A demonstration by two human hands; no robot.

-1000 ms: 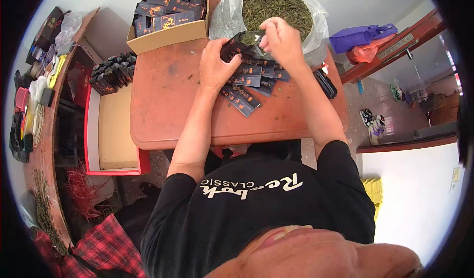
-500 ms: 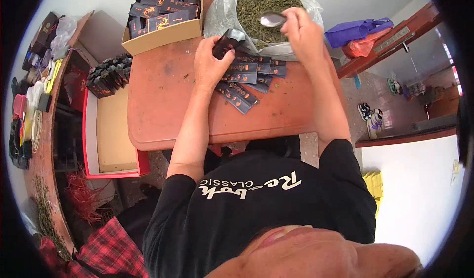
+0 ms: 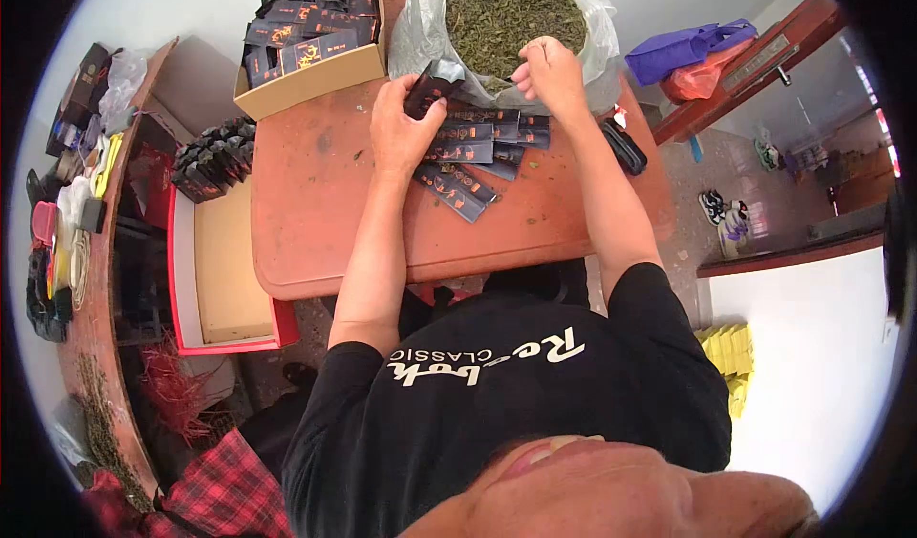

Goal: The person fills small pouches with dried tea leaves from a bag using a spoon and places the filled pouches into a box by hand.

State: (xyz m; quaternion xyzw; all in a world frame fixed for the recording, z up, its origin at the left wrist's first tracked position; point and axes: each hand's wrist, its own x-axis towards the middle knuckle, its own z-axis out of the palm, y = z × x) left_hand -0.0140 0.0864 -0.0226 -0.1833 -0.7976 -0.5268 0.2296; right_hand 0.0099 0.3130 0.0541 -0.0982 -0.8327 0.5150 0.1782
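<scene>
My left hand [image 3: 401, 122] is closed around a small black foil pouch [image 3: 432, 91] whose silvery mouth is at the top, near the bag. At the near edge of the loose dried tea leaves [image 3: 516, 12], my right hand [image 3: 552, 75] has its fingers pinched together. The spoon it held a moment ago is hidden now, apparently by the fingers. A clear plastic bag [image 3: 415, 36] surrounds the tea. Several flat black pouches with orange print [image 3: 463, 144] lie overlapping on the table between my forearms.
A cardboard box [image 3: 315, 84] of printed black pouches stands at the table's [image 3: 325, 213] back left. A red-edged box [image 3: 229, 270] with filled-looking pouches [image 3: 212, 161] is left of the table. A black case [image 3: 624, 146] lies beside my right forearm; a purple bag [image 3: 683, 51] is further right.
My right hand has moved slightly left and down and turned, so the spoon no longer shows. My left hand keeps the pouch in about the same place. The black case has come into view.
</scene>
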